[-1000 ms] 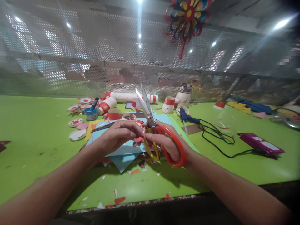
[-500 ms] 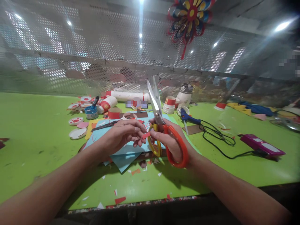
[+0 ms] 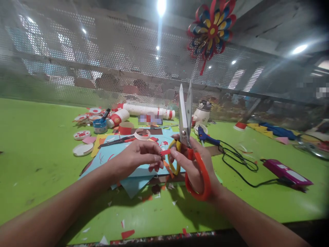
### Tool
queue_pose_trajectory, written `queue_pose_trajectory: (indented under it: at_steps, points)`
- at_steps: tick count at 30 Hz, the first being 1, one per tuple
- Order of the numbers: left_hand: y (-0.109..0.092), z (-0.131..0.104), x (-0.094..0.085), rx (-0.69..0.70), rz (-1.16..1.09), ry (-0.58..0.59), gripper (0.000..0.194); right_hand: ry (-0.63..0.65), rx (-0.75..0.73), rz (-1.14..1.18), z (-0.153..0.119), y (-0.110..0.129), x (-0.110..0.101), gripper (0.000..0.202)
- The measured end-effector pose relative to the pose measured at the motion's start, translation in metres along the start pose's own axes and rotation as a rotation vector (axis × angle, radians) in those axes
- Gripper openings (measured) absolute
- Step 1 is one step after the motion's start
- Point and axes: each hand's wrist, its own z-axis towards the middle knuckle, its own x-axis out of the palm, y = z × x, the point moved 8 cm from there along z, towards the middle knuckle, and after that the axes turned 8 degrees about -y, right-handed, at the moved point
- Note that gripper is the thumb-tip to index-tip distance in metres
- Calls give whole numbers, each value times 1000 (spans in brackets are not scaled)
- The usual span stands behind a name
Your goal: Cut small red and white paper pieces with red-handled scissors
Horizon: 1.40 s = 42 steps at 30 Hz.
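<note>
A small red paper strip (image 3: 166, 152) stretches between my two hands. My left hand (image 3: 140, 156) pinches its left end with thumb and fingertips. My right hand (image 3: 196, 164) has the scissors (image 3: 185, 132) hooked on it, one orange and one yellow handle, blades pointing up and slightly parted. The thumb and a finger of that hand also hold the strip's right end beside the yellow loop. Under both hands lie light blue paper sheets (image 3: 138, 183) with red scraps on them.
On the green table (image 3: 38, 178) are a blue glue gun (image 3: 208, 137), its black cable, a magenta power bank (image 3: 286, 174), a blue jar (image 3: 100, 126), paper rolls (image 3: 144, 109), round lids (image 3: 82, 149) and a second pair of scissors (image 3: 117, 140). Paper scraps litter the front edge.
Both hands have shifted a little to the right with the red strip. The scissors have swung more upright, their tips moving right. The camera view has tilted slightly upward.
</note>
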Motion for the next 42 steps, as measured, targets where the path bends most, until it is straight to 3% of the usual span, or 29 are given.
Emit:
queue_pose_trajectory:
  at_steps: [10, 20, 24, 31, 35, 42]
  points:
    - [0, 2, -6, 42, -12, -89, 10, 20, -26, -57, -1, 3, 3, 24]
    - [7, 2, -6, -2, -78, -235, 12, -49, -15, 38, -4, 2, 2, 24]
    - [11, 2, -10, -7, -93, -323, 13, -15, 10, 97, -5, 1, 9, 26]
    - [15, 2, -8, -80, -225, -331, 12, 7, 26, 27, -4, -2, 13, 24]
    - [9, 1, -26, -95, -232, -438, 14, 25, 71, -131, 0, -3, 6, 24]
    - [-6, -1, -69, -28, -263, -619, 14, 300, 148, -436, 6, -10, 8, 31]
